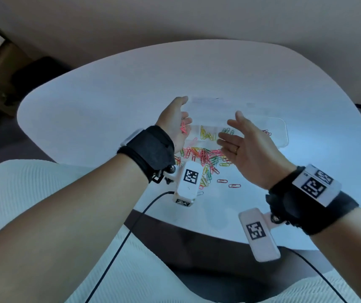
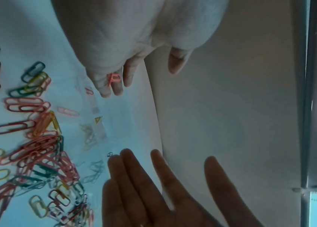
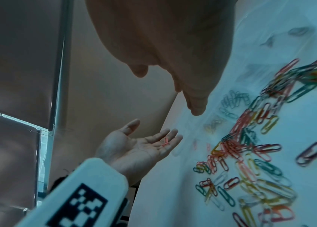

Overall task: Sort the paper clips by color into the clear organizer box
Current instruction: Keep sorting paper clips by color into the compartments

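The clear organizer box [image 1: 285, 136] lies on the white table, its lid [image 1: 210, 104] tilted up behind it. Yellow clips [image 1: 208, 134], green clips [image 1: 227, 130] and dark red clips [image 1: 267, 132] lie in separate compartments. In front of the box sits a mixed pile of colored clips [image 1: 203, 158] [image 2: 43, 147] [image 3: 250, 138]. My left hand [image 1: 178, 118] [image 3: 144, 145] hovers palm up over the box's left end, pink clips [image 1: 183, 128] [image 2: 113, 78] [image 3: 165, 142] lying loose on its straight fingers. My right hand [image 1: 238, 136] [image 2: 153, 184] is spread flat above the box's middle and holds nothing.
Two stray red clips [image 1: 222, 181] [image 1: 234, 185] lie nearer to me than the pile. The table's front edge [image 1: 197, 228] curves just above my knees. Black cables [image 1: 118, 246] run from both wrist cameras. Dark furniture [image 1: 0, 79] stands at the far left.
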Demonstrator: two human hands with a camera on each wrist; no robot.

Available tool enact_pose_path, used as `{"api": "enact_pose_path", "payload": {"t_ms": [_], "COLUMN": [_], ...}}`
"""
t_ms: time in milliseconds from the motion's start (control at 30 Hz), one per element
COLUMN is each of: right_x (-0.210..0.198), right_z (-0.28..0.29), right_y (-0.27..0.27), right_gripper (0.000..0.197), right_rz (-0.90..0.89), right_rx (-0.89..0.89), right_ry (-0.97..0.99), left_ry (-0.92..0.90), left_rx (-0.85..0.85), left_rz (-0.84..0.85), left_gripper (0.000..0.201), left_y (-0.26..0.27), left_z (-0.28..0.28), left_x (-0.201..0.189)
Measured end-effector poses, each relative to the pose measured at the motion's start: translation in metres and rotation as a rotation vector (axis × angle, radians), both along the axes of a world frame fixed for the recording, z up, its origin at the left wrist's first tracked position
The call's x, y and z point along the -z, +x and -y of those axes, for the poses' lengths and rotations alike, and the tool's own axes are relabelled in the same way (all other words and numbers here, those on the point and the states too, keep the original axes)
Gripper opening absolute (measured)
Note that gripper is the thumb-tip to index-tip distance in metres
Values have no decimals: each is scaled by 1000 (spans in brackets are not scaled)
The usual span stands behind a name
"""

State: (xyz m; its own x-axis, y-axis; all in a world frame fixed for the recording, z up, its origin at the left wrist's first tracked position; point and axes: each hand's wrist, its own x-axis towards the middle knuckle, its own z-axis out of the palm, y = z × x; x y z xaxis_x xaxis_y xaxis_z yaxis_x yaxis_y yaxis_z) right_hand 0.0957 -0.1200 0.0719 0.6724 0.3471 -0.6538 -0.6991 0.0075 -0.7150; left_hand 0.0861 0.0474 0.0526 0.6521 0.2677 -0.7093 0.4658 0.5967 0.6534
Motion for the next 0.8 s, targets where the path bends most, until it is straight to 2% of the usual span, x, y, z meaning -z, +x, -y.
{"api": "enact_pose_path", "payload": {"t_ms": [100,167,233,300,367,500,567,633,800], "right_x": [-2,-2,-2,2,10,35,52,70,92], "right_z": [19,29,37,43,49,56,60,63,66], "right_y": [-7,-11,-15,-17,-20,-24,-27,-30,-34], "right_gripper": [58,53,43,29,21,8,10,12,16], "right_rz": [-8,16,55,122,230,613,692,731,825], "right_rx": [34,42,7,-61,-166,-505,-628,-695,-746], "right_ry": [-2,-10,-46,-105,-220,-679,-820,-881,-961], "left_ry": [84,161,300,520,747,1033,1160,1236,1372], "left_rx": [134,214,300,429,572,913,1114,1273,1430], "left_rz": [43,73,101,146,213,224,174,148,277], "left_gripper": [63,63,53,36,21,9,9,13,31], "left_y": [-2,-5,-8,-14,-22,-39,-45,-49,-46], "left_z": [6,9,12,17,22,33,38,45,70], "left_x": [1,-1,-9,-19,-25,-13,2,19,56]}}
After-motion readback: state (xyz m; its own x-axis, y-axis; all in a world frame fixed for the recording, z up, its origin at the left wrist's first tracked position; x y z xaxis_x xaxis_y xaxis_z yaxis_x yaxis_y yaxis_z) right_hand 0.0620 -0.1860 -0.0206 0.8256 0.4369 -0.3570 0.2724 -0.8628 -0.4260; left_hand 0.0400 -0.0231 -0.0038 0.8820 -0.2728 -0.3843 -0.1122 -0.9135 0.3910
